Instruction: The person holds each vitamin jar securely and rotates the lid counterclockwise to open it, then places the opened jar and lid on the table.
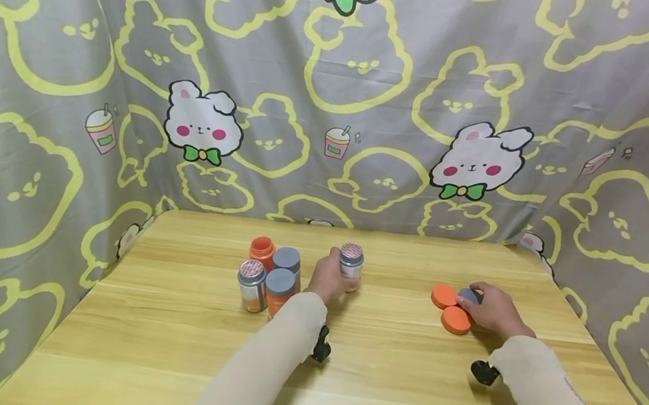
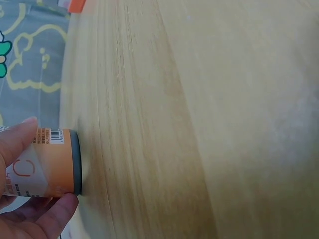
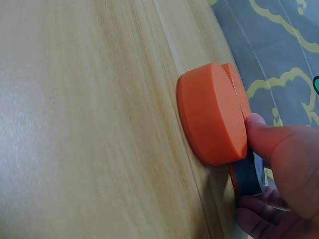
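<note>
My left hand [image 1: 329, 279] grips a small bottle [image 1: 351, 265] with a foil-sealed mouth and a grey neck, upright near the middle of the table. In the left wrist view, this bottle's orange and white label [image 2: 45, 169] and grey base band show between thumb and fingers. Over on the right, my right hand [image 1: 497, 311] pinches a dark grey lid [image 3: 249, 177] between thumb and fingers. Two orange lids, one nearer [image 1: 456, 320] and one farther [image 1: 445, 295], lie flat beside it.
Left of my left hand stand several bottles close together: an open orange one [image 1: 261, 250], a foil-sealed one [image 1: 252, 286] and two with grey tops [image 1: 281, 282]. A patterned curtain [image 1: 340, 94] hangs behind the wooden table [image 1: 387, 377].
</note>
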`<action>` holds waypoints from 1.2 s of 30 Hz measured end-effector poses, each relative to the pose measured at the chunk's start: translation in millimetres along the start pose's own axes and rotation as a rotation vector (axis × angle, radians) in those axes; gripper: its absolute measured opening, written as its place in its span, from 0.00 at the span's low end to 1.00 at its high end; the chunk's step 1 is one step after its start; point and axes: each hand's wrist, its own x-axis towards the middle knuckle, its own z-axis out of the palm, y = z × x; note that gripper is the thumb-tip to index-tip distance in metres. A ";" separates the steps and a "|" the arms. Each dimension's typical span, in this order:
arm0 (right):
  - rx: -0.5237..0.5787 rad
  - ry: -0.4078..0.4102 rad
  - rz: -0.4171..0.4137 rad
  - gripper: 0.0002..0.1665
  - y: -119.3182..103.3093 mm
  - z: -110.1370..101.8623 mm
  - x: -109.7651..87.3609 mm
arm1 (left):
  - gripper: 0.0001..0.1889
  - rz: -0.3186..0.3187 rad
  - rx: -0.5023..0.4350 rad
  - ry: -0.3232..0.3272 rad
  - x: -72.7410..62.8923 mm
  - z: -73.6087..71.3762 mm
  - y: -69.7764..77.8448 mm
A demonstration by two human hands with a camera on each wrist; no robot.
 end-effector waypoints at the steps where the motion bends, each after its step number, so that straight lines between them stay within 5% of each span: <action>1: -0.001 -0.001 -0.001 0.40 0.2 0.2 0.2 | 0.33 0.000 0.002 0.000 0.1 0.0 0.0; 27: 0.019 -0.019 0.034 0.51 -3.6 0.7 -2.3 | 0.32 -0.003 -0.013 -0.003 0.0 -0.2 -1.2; 36: 0.021 -0.011 0.033 0.52 -2.7 1.5 -3.7 | 0.42 -0.023 -0.040 -0.008 -4.3 -1.8 1.2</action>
